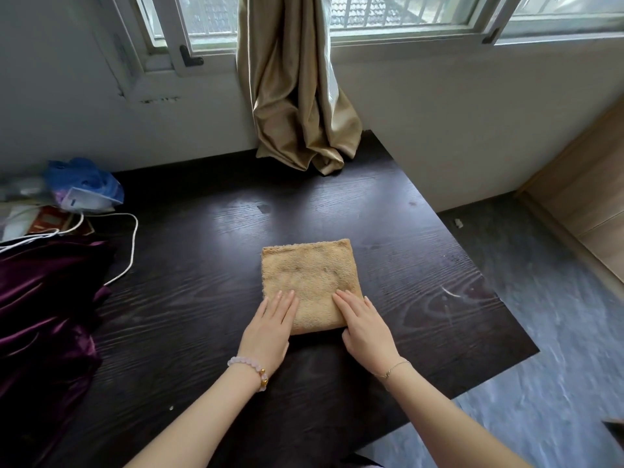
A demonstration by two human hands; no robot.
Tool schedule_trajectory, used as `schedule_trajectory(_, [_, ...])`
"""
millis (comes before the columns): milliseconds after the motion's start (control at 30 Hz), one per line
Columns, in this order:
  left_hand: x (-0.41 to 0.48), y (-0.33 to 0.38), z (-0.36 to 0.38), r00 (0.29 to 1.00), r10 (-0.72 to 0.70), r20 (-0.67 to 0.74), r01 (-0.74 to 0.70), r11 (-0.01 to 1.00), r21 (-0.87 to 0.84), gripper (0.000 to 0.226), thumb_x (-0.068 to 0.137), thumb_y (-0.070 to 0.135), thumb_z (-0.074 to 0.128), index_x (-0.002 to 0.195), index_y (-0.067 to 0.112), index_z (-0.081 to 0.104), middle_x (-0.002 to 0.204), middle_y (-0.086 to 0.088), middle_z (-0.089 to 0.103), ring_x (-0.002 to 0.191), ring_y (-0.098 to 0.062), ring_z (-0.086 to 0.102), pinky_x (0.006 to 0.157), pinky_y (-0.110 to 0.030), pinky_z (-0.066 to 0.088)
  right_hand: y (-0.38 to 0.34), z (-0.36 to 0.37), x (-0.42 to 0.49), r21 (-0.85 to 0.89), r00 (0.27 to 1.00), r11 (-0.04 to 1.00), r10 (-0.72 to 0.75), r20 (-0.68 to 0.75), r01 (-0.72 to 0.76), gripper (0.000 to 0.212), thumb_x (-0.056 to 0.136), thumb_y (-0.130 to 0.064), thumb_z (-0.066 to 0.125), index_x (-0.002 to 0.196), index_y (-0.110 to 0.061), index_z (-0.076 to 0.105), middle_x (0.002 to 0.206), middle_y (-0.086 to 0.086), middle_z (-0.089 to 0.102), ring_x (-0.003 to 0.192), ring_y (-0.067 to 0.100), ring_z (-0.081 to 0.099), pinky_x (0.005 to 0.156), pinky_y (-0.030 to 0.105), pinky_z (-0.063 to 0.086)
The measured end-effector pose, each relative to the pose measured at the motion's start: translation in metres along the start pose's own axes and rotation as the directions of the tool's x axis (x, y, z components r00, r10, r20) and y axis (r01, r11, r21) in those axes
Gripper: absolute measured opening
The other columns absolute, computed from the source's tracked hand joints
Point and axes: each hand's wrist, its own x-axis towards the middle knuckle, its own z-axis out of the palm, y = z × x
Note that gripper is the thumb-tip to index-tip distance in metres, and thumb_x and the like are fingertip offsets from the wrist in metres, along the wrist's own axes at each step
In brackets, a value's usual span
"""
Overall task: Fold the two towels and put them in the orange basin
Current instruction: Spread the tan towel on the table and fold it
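Along the table's left edge, a heap of deep purple velvety cloth (pixel 44 298) lies in glossy folds, cut off by the frame. Beyond it at the far left corner sits a crinkled blue plastic bag (pixel 84 180) amid clutter too jumbled to make out, and a thin white cable (pixel 130 251) loops out over the dark, heavy-grained wood table (pixel 202 298).

Now the middle, toward the near edge: the left hand (pixel 270 329), a pale beaded bracelet (pixel 248 366) at the wrist, lies flat with fingers straight, pressing the towel's near left corner and hiding it. The towel (pixel 307 278) is tan, nubbly terry, folded to a rough square with a fuzzy far edge; how many layers, hard to tell. Behind it, at the far edge, a satiny gold curtain (pixel 297 106) bunches onto the wood. The right hand (pixel 363 327), wearing a fine chain (pixel 393 368), presses the near right corner the same way, fingers straight and gripping nothing.

Off the right edge, grey marbled floor (pixel 540 298), blurred, and a pale wood panel (pixel 591 197), cropped.
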Motion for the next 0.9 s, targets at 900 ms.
schedule_trajectory(900, [-0.098,0.021,-0.017,0.999,-0.008,0.035,0.014,0.984,-0.177,0.107,0.034,0.019,0.081,0.134,0.018,0.043,0.138,-0.003,0.041,0.122,-0.018,0.039,0.102,-0.036,0.031,0.009,-0.011,-0.080,0.003,0.971,0.972,-0.234,0.042,0.234,0.077,0.056,-0.010,0.056,0.131,-0.022,0.049,0.140,-0.006,0.046,0.132,0.015,0.037,0.108,0.041,0.025])
